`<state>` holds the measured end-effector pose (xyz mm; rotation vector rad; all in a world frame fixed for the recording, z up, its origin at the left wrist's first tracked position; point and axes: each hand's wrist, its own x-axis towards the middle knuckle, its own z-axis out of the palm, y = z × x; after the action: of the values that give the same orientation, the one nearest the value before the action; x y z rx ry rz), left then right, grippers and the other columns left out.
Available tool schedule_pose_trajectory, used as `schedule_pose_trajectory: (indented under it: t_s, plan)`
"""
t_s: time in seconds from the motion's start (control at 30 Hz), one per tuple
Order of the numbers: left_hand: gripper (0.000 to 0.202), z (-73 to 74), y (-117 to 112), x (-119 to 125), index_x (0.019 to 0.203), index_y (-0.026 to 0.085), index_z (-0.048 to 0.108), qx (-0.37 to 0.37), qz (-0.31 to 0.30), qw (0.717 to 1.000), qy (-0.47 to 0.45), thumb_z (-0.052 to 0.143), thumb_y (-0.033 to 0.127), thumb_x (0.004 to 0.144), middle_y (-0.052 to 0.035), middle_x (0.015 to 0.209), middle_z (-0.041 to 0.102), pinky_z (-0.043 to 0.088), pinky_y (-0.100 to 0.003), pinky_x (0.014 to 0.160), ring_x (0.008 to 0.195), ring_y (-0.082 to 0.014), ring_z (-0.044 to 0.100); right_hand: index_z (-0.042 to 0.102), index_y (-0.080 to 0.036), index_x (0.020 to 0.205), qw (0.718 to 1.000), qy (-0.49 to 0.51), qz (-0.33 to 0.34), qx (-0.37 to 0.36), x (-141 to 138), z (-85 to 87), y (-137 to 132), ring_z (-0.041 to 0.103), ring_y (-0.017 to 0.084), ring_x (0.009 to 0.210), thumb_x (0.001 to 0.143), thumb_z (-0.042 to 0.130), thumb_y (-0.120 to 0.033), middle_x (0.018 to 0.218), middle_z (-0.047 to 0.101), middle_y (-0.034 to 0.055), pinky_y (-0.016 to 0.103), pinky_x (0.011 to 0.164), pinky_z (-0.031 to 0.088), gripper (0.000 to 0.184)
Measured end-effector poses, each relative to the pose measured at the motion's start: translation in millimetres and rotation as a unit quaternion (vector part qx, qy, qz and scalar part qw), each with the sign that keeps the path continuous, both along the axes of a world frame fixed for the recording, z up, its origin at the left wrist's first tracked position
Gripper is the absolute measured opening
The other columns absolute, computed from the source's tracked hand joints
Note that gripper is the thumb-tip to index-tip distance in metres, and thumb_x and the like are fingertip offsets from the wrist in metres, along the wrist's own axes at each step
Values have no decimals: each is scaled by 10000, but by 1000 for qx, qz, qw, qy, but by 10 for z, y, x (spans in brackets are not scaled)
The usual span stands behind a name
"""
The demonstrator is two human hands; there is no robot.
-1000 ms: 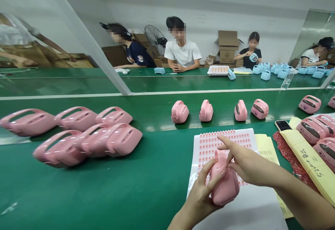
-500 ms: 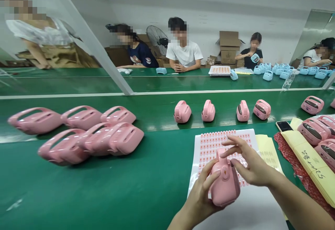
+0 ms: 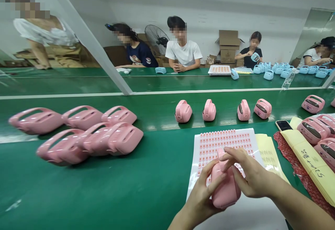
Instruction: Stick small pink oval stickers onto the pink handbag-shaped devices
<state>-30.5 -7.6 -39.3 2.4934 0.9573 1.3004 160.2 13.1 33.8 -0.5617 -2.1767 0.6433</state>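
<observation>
A pink plastic case with a carry handle [image 3: 226, 191] is tilted with its narrow end towards me, above a sheet of small oval stickers [image 3: 209, 144]. Around its left side and underside, my left hand [image 3: 200, 195] is closed and holds it. My right hand [image 3: 250, 174] has its fingertips bent onto the upper end of the case, below the handle, and its thumb against the right side. Those fingers hide the oval spot on that end. White backing paper [image 3: 251, 212] lies beneath the hands.
Several pink cases stand at left [image 3: 125, 139], and others along the belt [image 3: 183, 111]. At right lie yellow paper packs [image 3: 309, 163], red bubble wrap [image 3: 290, 156], a phone [image 3: 283, 125] and more pink cases [image 3: 311, 130]. Co-workers sit opposite, near blue cases [image 3: 268, 74] and a bottle [image 3: 288, 80].
My right fingers have come down from beside the handle onto the end of the case, covering the oval with the small orange mark. My left hand keeps its hold.
</observation>
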Motion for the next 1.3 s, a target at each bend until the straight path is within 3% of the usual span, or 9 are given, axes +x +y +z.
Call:
schedule_pose_trajectory:
  t_s: [0.17,0.37,0.5,0.67,0.77,0.87,1.0,1.17,1.3]
  plan:
    - [987,-102,-46,5,1332,358,324,-29,-5,997,-68,791,214,474,-136,1284,360,493,-472,818,1142,-378,478,148,-280,1401,987,27,-41,-152,60,-257,265,528,214,1075,837,449,-147,1265,472,114,458,924,412,652]
    - [757,37,-117,87,1287,335,374,-87,-51,974,-202,721,410,619,-133,1269,427,458,-531,872,1191,-370,453,331,-245,1353,923,-56,-12,-380,7,-600,475,592,188,811,863,475,-308,904,611,31,390,783,456,515]
    - [701,-12,-71,79,1275,360,397,-92,-52,964,-242,679,525,655,-103,1278,475,487,-508,856,1181,-348,479,406,-268,1291,918,59,-37,-389,-62,-708,417,567,200,988,837,530,-399,1093,568,48,354,834,436,489]
    - [767,-268,111,52,1237,344,456,-134,2,944,-302,728,574,557,-86,1239,545,480,-498,870,1159,-363,501,384,-233,1290,904,72,-93,-410,19,-650,520,566,121,560,815,525,-385,738,582,-19,259,539,480,518]
    - [636,-358,264,107,1294,324,384,-283,70,869,-400,614,509,731,-100,1270,524,484,-447,865,1130,-312,535,303,-216,1326,902,71,-195,-379,152,-416,770,458,84,360,813,452,-354,692,552,-43,226,365,412,552]
    - [607,-448,383,174,1319,290,348,-379,122,810,-429,554,486,783,-120,1249,535,490,-410,846,1107,-284,554,244,-219,1359,901,27,-344,-264,166,-128,1163,550,110,435,796,441,-256,895,616,27,253,431,464,597]
    - [514,-617,450,185,1095,227,582,-414,109,839,-336,648,507,669,-105,1001,655,510,-399,804,965,-286,623,218,-152,1390,853,-124,-476,-176,-111,24,1784,631,229,935,796,478,-131,1144,600,132,319,788,472,649]
    - [362,-603,462,103,974,224,657,-431,75,848,-299,652,440,685,-71,858,692,517,-375,802,865,-254,656,280,-88,1366,828,-156,-501,-200,-412,-166,2320,643,280,903,811,541,-160,1029,642,190,351,743,466,617]
    - [317,-508,472,64,905,216,690,-449,66,846,-280,687,407,653,-90,921,706,507,-366,836,907,-264,650,271,-117,1374,820,-139,-531,-161,-225,-261,2452,542,305,1081,840,537,-291,1194,539,224,382,833,423,621]
